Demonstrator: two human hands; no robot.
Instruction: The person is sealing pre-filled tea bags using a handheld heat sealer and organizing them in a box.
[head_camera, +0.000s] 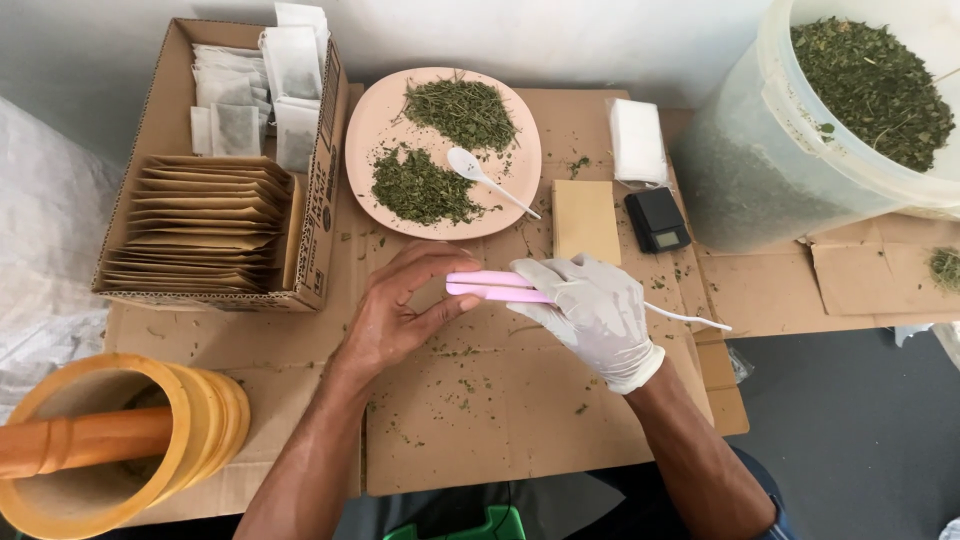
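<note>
My right hand (595, 315), in a white glove, grips a slim pink corded tool (490, 286) over the cardboard-covered table (480, 420). A thin white cord (690, 318) trails from it to the right. My bare left hand (400, 305) curls around the tool's left end, fingers pinching there; what lies between the fingers is hidden. Just beyond the hands sits a pink plate (375, 115) with two piles of dried green herb (425, 188) and a white spoon (480, 175).
A cardboard box (315, 220) at the left holds brown envelopes and white tea bags. A wooden mortar with pestle (110, 440) stands near left. At right: a large plastic bucket of dried herb (800, 130), a small black scale (657, 220), white bags (637, 140), a brown envelope (585, 220).
</note>
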